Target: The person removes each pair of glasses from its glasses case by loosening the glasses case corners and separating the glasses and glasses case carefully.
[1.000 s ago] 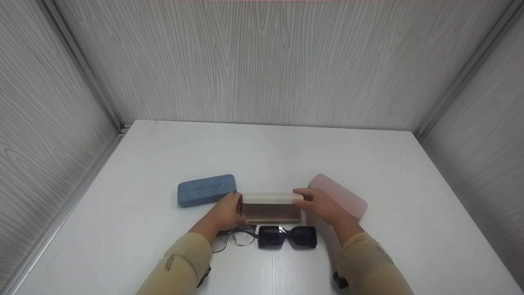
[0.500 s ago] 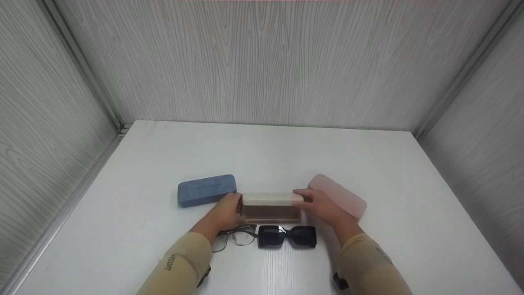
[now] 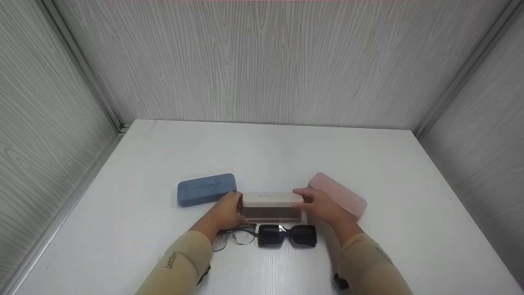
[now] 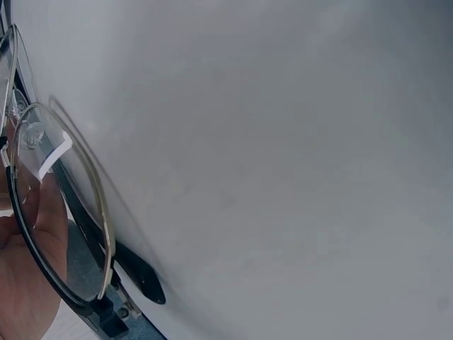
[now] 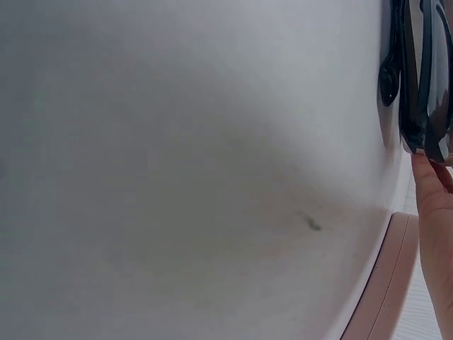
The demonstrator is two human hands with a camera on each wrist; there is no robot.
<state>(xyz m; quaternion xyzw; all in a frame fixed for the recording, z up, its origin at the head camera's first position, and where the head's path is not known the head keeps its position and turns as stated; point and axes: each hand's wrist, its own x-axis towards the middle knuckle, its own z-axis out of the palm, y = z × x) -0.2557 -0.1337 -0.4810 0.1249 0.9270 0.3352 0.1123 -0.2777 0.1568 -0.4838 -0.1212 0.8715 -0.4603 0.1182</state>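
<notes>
A white glasses case point(image 3: 272, 200) stands partly open in front of me, its brownish inside point(image 3: 272, 214) showing below the raised lid. My left hand point(image 3: 226, 211) grips the case's left end, thumb at the lower front edge. At the lid's right end, my right hand point(image 3: 323, 205) pinches it between fingers and thumb. Just in front of the case lie wire-rimmed eyeglasses point(image 3: 244, 237), partly behind my left wrist, and dark sunglasses point(image 3: 287, 236). In the left wrist view the eyeglasses point(image 4: 106, 212) overlap my hand; the sunglasses point(image 5: 423, 85) overlap the right fingers in the other wrist view.
A blue glasses case point(image 3: 207, 190) lies shut at the left, close to my left fingers. On the right, a pink glasses case point(image 3: 339, 194) lies angled beside my right hand. Wood-grain panels point(image 3: 262, 61) wall the white table point(image 3: 262, 155) at the back and sides.
The white case's lid has tipped down slightly, so its front edge sits lower and the brown opening is narrower. Both hands keep their places; the eyeglasses and sunglasses lie as before.
</notes>
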